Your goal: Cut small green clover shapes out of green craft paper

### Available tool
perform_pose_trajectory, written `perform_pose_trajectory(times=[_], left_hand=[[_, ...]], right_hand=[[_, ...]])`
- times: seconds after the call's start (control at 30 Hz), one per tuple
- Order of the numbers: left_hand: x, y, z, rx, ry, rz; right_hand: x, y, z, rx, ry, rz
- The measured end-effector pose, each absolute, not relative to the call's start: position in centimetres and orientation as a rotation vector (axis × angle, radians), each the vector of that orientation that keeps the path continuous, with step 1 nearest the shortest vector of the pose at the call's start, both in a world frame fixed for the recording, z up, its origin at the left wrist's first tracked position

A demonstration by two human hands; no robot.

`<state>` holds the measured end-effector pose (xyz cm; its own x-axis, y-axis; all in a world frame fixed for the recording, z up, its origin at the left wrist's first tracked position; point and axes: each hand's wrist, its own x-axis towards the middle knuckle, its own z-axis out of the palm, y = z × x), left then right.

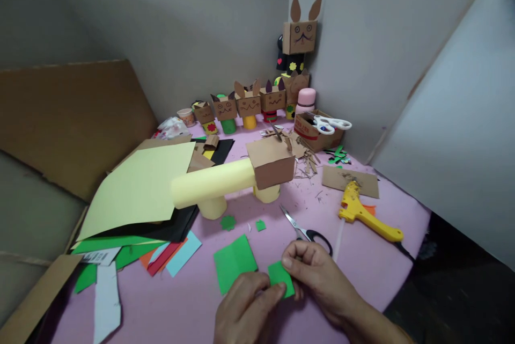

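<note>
Between my two hands is a small folded piece of green paper point(279, 275). My left hand point(247, 306) pinches its lower left side, while my right hand point(311, 274) grips its upper right corner. A larger creased green sheet point(234, 263) lies flat just beyond my left hand. Black-handled scissors point(306, 230) rest on the table past my right hand. A green flower cutout point(228, 222) and a green scrap point(260, 225) lie farther off. Behind them stands a cardboard-headed figure point(270, 161) with a long pale yellow paper tube body point(213, 180) on short tube legs.
A yellow glue gun point(368, 215) sits at the right, by a cardboard piece point(350, 180). Stacked paper sheets point(137, 188) cover the left. At the back stand several cardboard animal figures point(248, 103) and a small box point(317, 132) holding white-handled scissors point(330, 123).
</note>
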<state>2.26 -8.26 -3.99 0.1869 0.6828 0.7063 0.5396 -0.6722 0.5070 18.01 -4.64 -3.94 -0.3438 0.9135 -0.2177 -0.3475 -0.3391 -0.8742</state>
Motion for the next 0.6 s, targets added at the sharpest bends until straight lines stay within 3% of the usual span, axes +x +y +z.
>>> perform_pose_trajectory(times=[0.2, 0.4, 0.6], left_hand=[[2.5, -8.4, -4.4, 2.274, 1.324, 1.489], [1.1, -7.6, -3.9, 2.234, 1.170, 1.325], [1.4, -7.5, -3.3, 1.721, 1.337, 1.258]], right_hand=[[18.2, -4.8, -4.0, -0.939, -1.013, 1.801], [18.4, -4.8, -3.9, -0.925, -1.090, 1.824], [18.2, -4.9, -3.7, -0.919, -1.177, 1.797]])
